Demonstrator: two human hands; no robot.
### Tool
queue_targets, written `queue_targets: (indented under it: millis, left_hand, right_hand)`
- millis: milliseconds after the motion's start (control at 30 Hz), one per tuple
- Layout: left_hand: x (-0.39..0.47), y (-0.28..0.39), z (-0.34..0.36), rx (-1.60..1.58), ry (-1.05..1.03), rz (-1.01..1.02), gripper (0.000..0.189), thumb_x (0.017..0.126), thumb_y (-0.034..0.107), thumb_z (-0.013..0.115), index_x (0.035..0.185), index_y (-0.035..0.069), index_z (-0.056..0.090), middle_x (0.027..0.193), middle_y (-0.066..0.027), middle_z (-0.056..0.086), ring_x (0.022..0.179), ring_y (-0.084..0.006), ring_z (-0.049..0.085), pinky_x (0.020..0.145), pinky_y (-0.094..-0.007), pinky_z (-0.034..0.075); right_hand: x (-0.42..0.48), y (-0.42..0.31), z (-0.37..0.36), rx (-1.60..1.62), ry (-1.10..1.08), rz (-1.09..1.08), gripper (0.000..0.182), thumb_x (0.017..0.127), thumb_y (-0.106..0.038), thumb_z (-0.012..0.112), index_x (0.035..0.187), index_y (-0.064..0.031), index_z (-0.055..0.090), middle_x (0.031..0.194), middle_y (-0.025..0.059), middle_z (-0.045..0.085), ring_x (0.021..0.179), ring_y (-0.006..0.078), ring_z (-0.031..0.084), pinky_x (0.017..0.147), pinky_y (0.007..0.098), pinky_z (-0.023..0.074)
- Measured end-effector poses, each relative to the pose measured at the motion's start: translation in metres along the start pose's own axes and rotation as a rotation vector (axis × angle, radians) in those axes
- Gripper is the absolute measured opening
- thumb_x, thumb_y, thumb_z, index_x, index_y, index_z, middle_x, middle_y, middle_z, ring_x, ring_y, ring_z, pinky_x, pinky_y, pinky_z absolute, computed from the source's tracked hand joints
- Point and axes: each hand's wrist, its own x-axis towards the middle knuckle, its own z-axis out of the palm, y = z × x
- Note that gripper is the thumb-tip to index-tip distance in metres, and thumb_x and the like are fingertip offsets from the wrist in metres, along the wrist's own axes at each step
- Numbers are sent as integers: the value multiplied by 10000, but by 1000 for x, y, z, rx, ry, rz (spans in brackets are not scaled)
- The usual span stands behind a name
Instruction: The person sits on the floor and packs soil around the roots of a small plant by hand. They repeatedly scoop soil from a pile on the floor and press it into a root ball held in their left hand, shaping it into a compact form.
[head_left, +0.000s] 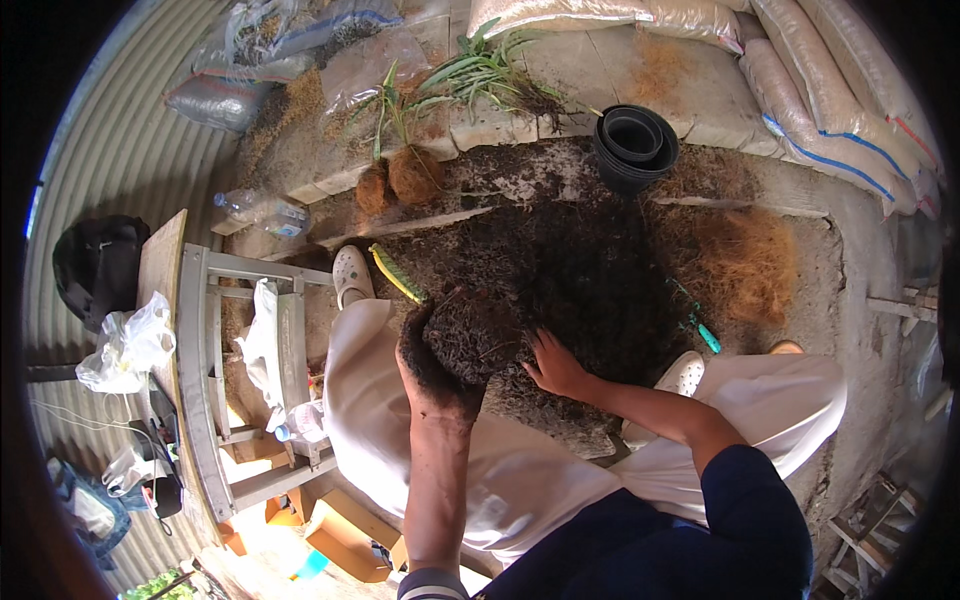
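My left hand (414, 360), coated in dark soil, cups a root ball (472, 337) of soil and fine roots from its left side and below. A snake plant leaf (396, 274) with a yellow edge extends beyond the ball, away from me; where it joins is hidden. Just right of the ball, my right hand (559, 365) reaches to the heap of dark potting soil (600, 285), thumb and fingers apart. Its fingertips are partly lost against the soil, and I see nothing held in it.
Nested black plant pots (634, 142) stand beyond the soil. Brown coir fibre (750, 262) and a teal-handled tool (707, 339) lie right. Uprooted plants (487, 75) and fibrous root balls (415, 176) are at the back. A bench (206, 375) stands left; filled sacks (817, 112) line the back right.
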Motion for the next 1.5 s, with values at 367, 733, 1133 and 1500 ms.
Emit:
queue_targets:
  millis: [367,733,1133,1500]
  left_hand:
    - [2,0,-5,16,-19,-22,449,948,318,368,1220,6,541,1152,-182,621,1039,-341,606,904,-475,494]
    - [4,-2,-10,35,4,-13,459,942,318,373,1195,-16,562,1119,-200,631,1009,-346,615,890,-474,502]
    - [2,-3,-3,26,6,-36,430,937,309,399,1170,-6,576,1088,-177,643,995,-334,624,887,-473,509]
    - [2,-6,-2,-19,-11,-32,399,938,300,406,1149,12,585,1085,-170,640,999,-339,613,884,-485,504]
  right_hand:
    - [38,99,-59,172,134,488,706,975,-478,432,1398,82,343,1459,275,336,1378,396,297,1108,474,319]
    - [38,53,-130,35,191,514,404,915,-245,592,1218,21,582,1221,230,595,1111,381,583,913,457,506]
    - [50,63,-45,32,-208,423,776,957,-362,542,1485,36,136,1550,238,138,1415,407,202,1153,466,285]
    - [23,57,-31,-128,59,334,472,882,-215,665,1260,23,511,1140,220,589,1091,379,563,940,482,478]
